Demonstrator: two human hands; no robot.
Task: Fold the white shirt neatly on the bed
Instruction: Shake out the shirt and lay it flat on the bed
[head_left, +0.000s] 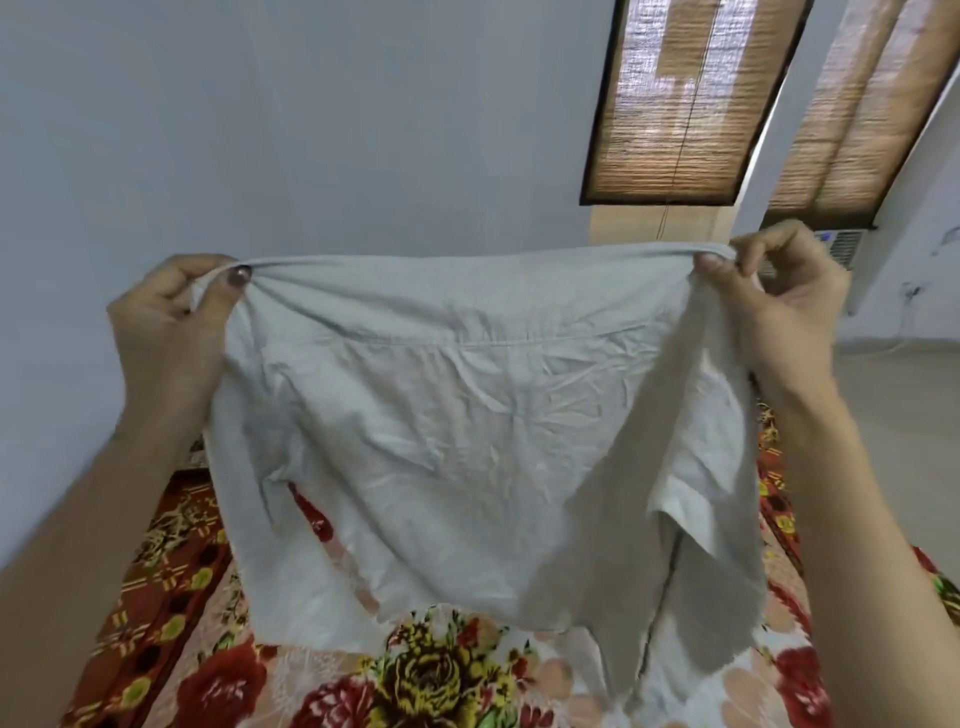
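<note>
While the white shirt (457, 415) hangs crumpled above the floral bed (441, 675), left hand (171, 317) and right hand (779, 306) each pinch its top edge; no neat fold visible, folding still ahead.

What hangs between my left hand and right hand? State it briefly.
The wrinkled white fabric shirt: its top edge runs taut from the left hand to the right hand, each pinching one end. The head view shows it.
</note>
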